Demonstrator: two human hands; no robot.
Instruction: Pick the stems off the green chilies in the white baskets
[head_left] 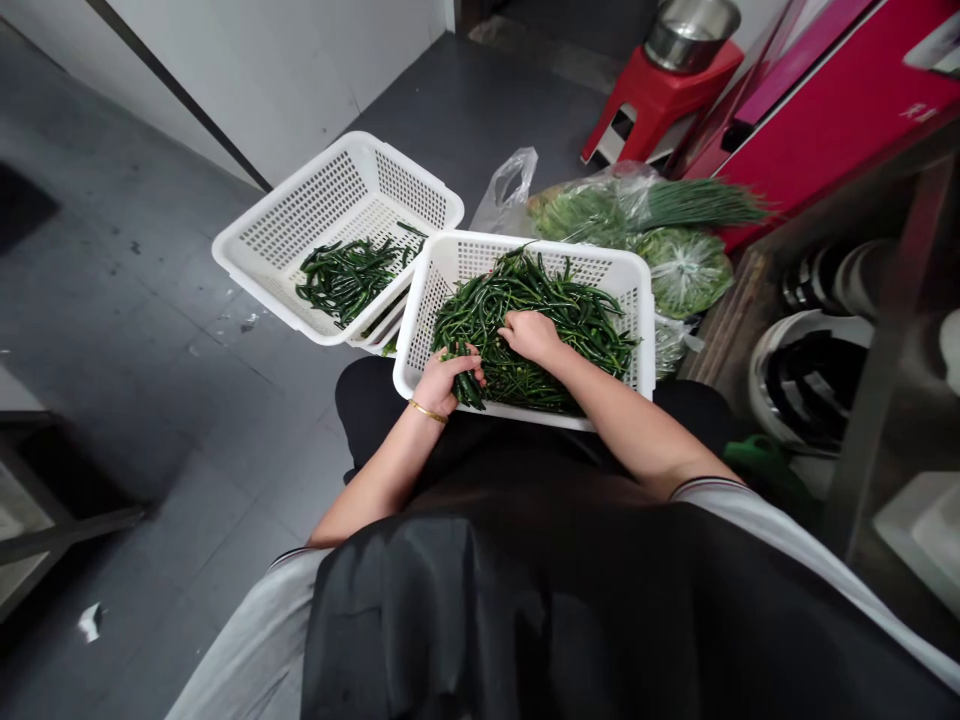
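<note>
Heaped in a white plastic basket (641,300) on my lap are long green chili peppers (577,310). My left hand (445,378), with a gold bracelet at the wrist, is wrapped round a small bunch of green chilies (469,384) at the basket's near left corner. Over the middle of the heap, my right hand (531,335) has its fingers curled and pressed together at the chilies; whatever is between the fingertips is hidden. A second white basket (277,235), to the left and farther off, has a smaller pile of chilies (349,280) on its bottom.
Bagged leafy greens (682,270) and a bundle of thin green stalks (697,203) lie beyond the basket at right. A red stool (667,105) carries a metal pot (691,35). Shelving with bowls (810,370) stands at right. Grey floor (225,400) extends left.
</note>
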